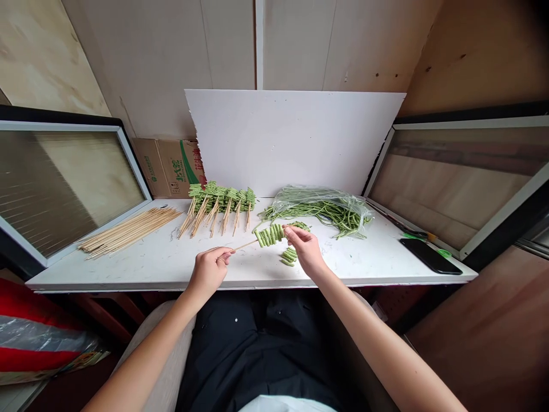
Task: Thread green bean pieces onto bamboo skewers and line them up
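My left hand [211, 268] is closed on the bare end of a thin wooden skewer [245, 247] above the table's front part. Pieces of green bean [269, 235] sit side by side along the skewer's other end. At that far end my right hand [303, 247] pinches with thumb and finger, touching the last piece of bean. Just under and beside my right hand, more short bean pieces [289, 256] lie on the white table [171, 269], partly hidden by the fingers.
Filled bean skewers [221, 200] are stacked at the back, left of centre. Bare skewers [131, 230] lie at the left. Long beans in a clear bag [326, 209] are behind my right hand. A black phone [430, 256] lies at the right edge. Glass-paned frames [128, 143] flank the table.
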### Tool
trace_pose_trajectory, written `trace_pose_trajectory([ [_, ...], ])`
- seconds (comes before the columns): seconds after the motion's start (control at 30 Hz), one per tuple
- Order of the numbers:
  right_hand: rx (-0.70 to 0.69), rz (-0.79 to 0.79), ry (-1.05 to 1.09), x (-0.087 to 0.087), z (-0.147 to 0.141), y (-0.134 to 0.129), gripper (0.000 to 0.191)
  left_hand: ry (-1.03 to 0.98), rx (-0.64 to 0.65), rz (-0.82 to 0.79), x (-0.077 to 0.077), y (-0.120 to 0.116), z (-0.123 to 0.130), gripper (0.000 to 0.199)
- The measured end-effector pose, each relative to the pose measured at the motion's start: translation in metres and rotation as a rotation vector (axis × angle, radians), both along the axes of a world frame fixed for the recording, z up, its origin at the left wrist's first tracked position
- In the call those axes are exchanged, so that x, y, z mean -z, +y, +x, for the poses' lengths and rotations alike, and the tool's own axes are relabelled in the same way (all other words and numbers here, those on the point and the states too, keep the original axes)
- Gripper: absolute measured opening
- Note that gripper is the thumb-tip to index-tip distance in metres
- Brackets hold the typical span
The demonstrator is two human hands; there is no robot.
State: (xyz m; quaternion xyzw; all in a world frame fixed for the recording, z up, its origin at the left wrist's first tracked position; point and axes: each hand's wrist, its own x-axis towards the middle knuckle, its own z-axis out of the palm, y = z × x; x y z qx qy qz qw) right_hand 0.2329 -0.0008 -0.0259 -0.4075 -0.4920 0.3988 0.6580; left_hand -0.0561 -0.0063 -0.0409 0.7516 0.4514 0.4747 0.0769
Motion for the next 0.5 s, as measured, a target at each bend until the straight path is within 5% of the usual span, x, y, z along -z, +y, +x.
trace_pose_trajectory([
  [0.13,-0.021,0.002,-0.103,-0.013,0.029,0.007,0.044,-0.008,-0.005,0.009,-0.009,-0.002,-0.003,0.032],
  [0.27,-0.052,-0.015,-0.503,-0.022,0.062,0.011,0.046,-0.001,-0.036,0.005,-0.010,0.000,-0.006,0.031],
  [0.5,0.015,-0.167,-1.008,0.008,0.077,0.023,0.021,0.018,-0.044,-0.009,-0.004,0.003,-0.006,0.030],
])
